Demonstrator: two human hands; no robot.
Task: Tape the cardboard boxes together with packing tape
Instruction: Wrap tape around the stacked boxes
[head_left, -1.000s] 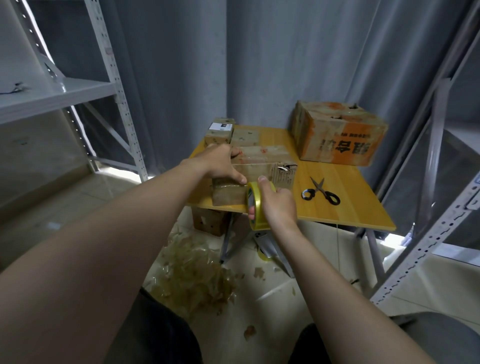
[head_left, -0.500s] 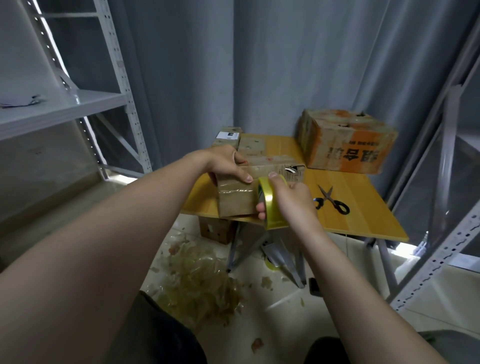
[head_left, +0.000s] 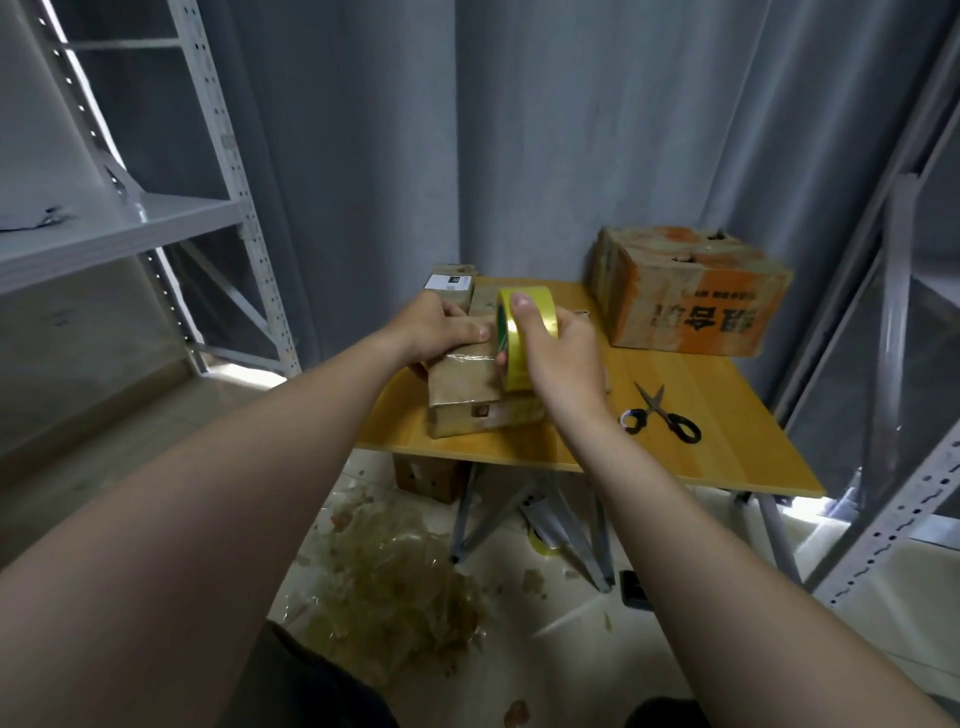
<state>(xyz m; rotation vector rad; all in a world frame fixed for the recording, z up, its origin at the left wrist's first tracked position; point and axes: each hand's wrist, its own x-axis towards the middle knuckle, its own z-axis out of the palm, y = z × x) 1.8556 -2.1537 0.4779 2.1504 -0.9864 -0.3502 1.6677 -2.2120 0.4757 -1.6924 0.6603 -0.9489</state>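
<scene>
Our right grip clenches the tape roll at the top of the cardboard boxes on the tabletop; our left grip clasps their top. They look light, stiff and apt to slide, so we judge holding from above best.

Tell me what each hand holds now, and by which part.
The right hand grips the yellow tape roll around its outer rim; the left hand holds the small cardboard box by its top edge.
</scene>
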